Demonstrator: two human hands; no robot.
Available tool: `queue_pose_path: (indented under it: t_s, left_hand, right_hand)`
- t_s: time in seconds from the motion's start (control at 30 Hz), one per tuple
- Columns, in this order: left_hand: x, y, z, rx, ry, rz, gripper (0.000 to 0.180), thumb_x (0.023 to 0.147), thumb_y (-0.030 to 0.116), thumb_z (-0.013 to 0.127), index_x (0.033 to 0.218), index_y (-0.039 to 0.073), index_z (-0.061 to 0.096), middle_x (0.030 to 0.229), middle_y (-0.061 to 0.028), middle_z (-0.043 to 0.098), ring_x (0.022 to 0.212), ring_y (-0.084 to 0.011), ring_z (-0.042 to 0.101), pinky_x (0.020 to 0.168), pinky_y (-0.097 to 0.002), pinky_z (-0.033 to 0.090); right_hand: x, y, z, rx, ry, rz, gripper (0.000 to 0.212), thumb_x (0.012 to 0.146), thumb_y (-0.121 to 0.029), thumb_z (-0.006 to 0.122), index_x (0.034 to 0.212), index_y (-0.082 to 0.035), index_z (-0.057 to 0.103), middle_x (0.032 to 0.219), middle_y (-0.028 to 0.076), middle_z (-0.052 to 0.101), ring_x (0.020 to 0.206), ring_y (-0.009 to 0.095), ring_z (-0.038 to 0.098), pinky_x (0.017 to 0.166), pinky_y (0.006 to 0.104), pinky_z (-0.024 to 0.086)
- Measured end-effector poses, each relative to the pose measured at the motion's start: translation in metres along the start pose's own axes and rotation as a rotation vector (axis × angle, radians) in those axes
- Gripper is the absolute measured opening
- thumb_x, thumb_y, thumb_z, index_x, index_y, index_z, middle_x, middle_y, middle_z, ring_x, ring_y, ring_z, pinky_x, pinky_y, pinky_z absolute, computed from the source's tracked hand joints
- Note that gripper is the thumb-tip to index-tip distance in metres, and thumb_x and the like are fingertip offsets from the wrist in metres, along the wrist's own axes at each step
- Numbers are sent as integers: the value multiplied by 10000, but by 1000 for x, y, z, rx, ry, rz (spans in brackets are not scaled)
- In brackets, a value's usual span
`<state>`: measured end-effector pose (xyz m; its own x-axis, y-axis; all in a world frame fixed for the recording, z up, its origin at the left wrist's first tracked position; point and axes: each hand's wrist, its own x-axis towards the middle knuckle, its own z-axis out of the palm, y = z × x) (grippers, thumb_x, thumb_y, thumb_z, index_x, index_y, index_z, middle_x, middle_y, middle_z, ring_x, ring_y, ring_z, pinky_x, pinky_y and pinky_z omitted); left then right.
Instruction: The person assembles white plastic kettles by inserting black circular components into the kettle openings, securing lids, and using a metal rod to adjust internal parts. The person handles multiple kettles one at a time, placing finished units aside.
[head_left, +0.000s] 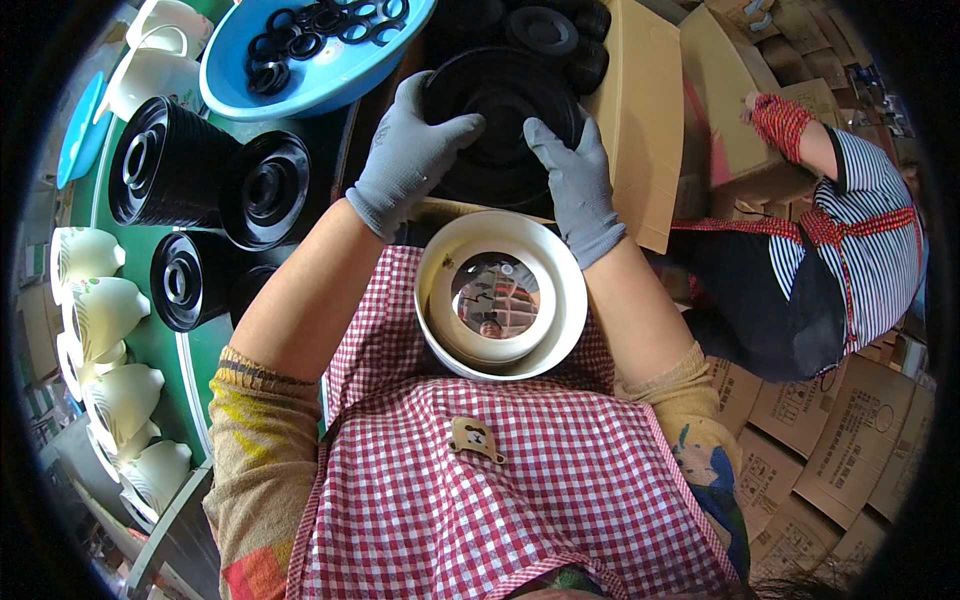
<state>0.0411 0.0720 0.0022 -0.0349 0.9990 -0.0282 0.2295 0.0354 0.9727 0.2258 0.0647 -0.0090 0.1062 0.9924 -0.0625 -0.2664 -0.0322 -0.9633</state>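
Both my hands wear grey knitted gloves. My left hand (pixel 412 150) grips the left rim of a wide black round plastic piece (pixel 503 115), thumb over its top. On the opposite rim my right hand (pixel 580 185) closes in the same way, its thumb laid across the edge. The piece has raised rings round its middle, and my fingertips beneath it are hidden. Just below, against my checked apron, sits a white round bowl-shaped part (pixel 572 310) with a shiny, reflecting disc (pixel 497 295) at its centre.
An open cardboard box (pixel 632 110) with more black parts (pixel 543 32) stands ahead. On the green table (pixel 190 370) are stacked black bases (pixel 265 190), a blue basin (pixel 335 85) of black rings and several white bowl-shaped parts (pixel 110 315). At right, a person (pixel 850 250) bends among cartons.
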Motion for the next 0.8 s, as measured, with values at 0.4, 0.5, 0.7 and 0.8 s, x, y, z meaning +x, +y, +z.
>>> queue_pose_path:
  t_s: [0.4, 0.5, 0.7, 0.8]
  left_hand:
    - [9, -26, 12, 255, 61, 117, 650, 827, 229, 770, 1363, 0, 481, 1176, -186, 665, 1034, -239, 669, 890, -352, 554]
    - [10, -18, 13, 322, 61, 114, 653, 825, 231, 770, 1362, -2, 483, 1193, -190, 659, 1049, -237, 665, 911, -352, 549]
    - [14, -6, 8, 255, -54, 45, 697, 828, 240, 777, 1397, -12, 464, 1242, -188, 640, 1102, -242, 645, 966, -345, 521]
    - [19, -16, 6, 93, -83, -33, 701, 852, 277, 776, 1408, -10, 459, 1271, -176, 623, 1137, -245, 622, 1001, -344, 494]
  right_hand:
    - [-1, 1, -5, -164, 24, 69, 637, 821, -158, 807, 1329, 58, 489, 1205, 116, 625, 1050, 172, 633, 951, 270, 496]
    - [-6, 1, -1, -187, 64, 48, 690, 838, -231, 793, 1371, 63, 467, 1243, 150, 617, 1094, 201, 625, 970, 285, 488]
    - [-3, 8, -20, 197, -172, 238, 551, 985, -380, 554, 1382, -1, 499, 1329, 163, 594, 1222, 250, 579, 1056, 359, 470]
    - [-6, -1, -19, 352, -223, 328, 526, 1029, -407, 451, 1402, -38, 499, 1332, 148, 605, 1216, 258, 591, 1046, 388, 502]
